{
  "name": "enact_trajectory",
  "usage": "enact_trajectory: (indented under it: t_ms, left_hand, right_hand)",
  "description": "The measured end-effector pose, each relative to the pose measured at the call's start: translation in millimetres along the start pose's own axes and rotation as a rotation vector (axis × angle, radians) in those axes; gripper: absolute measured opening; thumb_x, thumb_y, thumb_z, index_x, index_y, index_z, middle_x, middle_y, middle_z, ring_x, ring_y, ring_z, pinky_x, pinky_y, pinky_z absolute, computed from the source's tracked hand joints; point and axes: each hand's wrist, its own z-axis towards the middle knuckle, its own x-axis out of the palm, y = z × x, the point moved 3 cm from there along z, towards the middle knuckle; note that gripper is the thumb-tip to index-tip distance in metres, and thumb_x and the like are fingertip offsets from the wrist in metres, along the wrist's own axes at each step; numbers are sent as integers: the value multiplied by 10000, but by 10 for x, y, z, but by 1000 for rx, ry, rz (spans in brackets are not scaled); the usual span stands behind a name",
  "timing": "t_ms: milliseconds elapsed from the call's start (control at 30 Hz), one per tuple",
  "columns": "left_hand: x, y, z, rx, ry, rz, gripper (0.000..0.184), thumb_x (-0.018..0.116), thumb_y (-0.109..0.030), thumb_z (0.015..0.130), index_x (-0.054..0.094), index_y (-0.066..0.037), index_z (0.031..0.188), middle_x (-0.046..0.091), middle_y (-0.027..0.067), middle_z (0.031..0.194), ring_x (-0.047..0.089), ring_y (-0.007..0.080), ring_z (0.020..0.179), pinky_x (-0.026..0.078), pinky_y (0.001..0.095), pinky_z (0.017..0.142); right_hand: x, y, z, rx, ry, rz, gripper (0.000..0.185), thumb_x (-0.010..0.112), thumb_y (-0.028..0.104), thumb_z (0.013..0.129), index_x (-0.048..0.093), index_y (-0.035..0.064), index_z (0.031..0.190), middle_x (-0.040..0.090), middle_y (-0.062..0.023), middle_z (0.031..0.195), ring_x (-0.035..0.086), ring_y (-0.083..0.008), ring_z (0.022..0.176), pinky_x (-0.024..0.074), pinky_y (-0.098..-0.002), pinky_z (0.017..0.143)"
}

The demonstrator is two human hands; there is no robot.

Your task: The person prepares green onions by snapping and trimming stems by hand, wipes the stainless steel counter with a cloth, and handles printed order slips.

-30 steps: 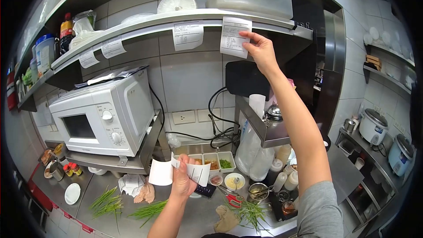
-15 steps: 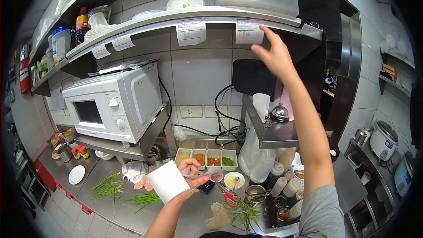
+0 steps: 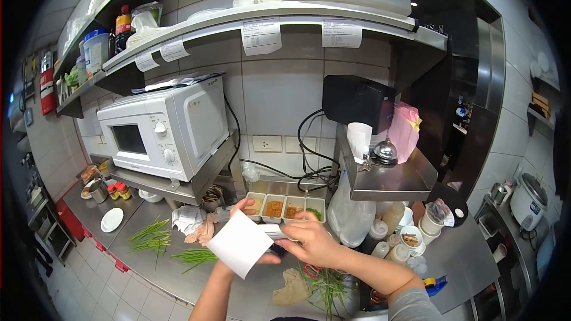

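My left hand (image 3: 270, 258) is closed around white paper slips over the steel counter. The largest slip (image 3: 241, 244) faces me with its blank side and covers most of the palm. My right hand (image 3: 312, 241) is at the same papers, its thumb and fingers pinching a smaller slip (image 3: 275, 232) at their right edge. Just behind the hands stands a row of white tubs with chopped toppings (image 3: 275, 209). Below the right wrist lie green stalks (image 3: 330, 291) and a beige cloth (image 3: 291, 288). Red-handled scissors (image 3: 311, 270) are partly hidden there.
Printed receipts (image 3: 260, 37) hang from the shelf rail (image 3: 214, 22) above. A white microwave (image 3: 163, 128) sits on a bracket shelf at left. A service bell (image 3: 385, 153) rests on a small steel shelf at right. Bottles and cups (image 3: 410, 238) crowd the counter's right side.
My right hand has come down from the hanging receipts to the slips in my left hand. The view has shifted slightly, and the receipts still hang from the rail.
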Motion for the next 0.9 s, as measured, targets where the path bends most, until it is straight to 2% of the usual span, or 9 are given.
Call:
enact_trajectory:
  t_ms: [167, 267, 400, 433, 533, 600, 700, 800, 900]
  left_hand:
    - [-251, -184, -244, -23, 361, 57, 901, 909, -236, 492, 349, -116, 1187, 331, 155, 1317, 356, 267, 1207, 344, 401, 980]
    - [-346, -332, -375, -58, 412, 94, 848, 913, -251, 472, 363, -124, 1106, 309, 163, 1330, 350, 284, 1210, 345, 399, 977]
    - [-395, -510, -522, -18, 481, 115, 475, 886, -188, 518, 487, -108, 763, 620, 39, 907, 594, 201, 909, 369, 380, 905]
    - [-421, -620, -536, -34, 383, 163, 396, 860, -151, 557, 477, -115, 650, 615, -21, 691, 623, 185, 751, 377, 354, 882]
    - [-809, -738, -723, 105, 138, 230, 367, 829, -112, 612, 465, -111, 659, 603, 2, 698, 613, 169, 767, 401, 349, 826]
    - [-1139, -814, -994, -74, -283, 19, 309, 752, -70, 719, 445, -91, 683, 557, -7, 618, 540, 90, 659, 408, 243, 646]
    - [-1658, -1163, -1471, -310, -624, 173, 241, 609, -81, 866, 421, -88, 716, 434, -61, 626, 380, 14, 597, 299, 177, 505]
    - [-2050, -1475, -2058, -290, -862, 139, 236, 566, -115, 912, 402, -94, 743, 373, -88, 656, 308, 4, 576, 256, 172, 486]
    - [-2326, -1982, -2675, -354, -966, 355, 246, 514, -183, 947, 384, -93, 758, 407, -63, 663, 334, 8, 588, 278, 173, 499]
  right_hand:
    - [309, -170, -149, 53, 209, 351, 179, 594, 140, 825, 565, -24, 889, 584, -202, 665, 589, -355, 612, 444, -402, 561]
    - [458, -110, -175, 159, 440, 362, 184, 582, 96, 787, 572, -25, 925, 594, -216, 692, 599, -360, 638, 454, -408, 589]
    - [697, 79, -158, 18, 529, 458, 270, 558, 48, 734, 599, -15, 994, 613, -238, 765, 609, -370, 716, 471, -412, 643]
    - [762, 151, -136, -1, 588, 465, 257, 586, 73, 748, 601, -21, 987, 621, -228, 787, 610, -371, 743, 471, -411, 674]
    - [886, 419, 7, -38, 645, 497, 260, 623, 116, 765, 603, -20, 985, 629, -210, 806, 607, -369, 768, 469, -406, 699]
    - [1013, 584, 132, -35, 948, 204, 258, 643, 184, 821, 621, 7, 1009, 647, -193, 847, 631, -295, 739, 479, -345, 662]
    - [1450, 904, 138, -1, 813, 722, 231, 657, 156, 821, 633, -18, 971, 681, -97, 859, 624, -155, 756, 477, -290, 715]
    - [1954, 1521, 166, 257, 668, 1418, 167, 624, 62, 847, 624, -36, 983, 660, -90, 903, 618, -138, 817, 520, -295, 741]
    - [2548, 2305, 174, 439, 636, 1609, 226, 594, 88, 874, 577, -7, 1079, 627, -97, 1021, 627, -154, 825, 556, -322, 706]
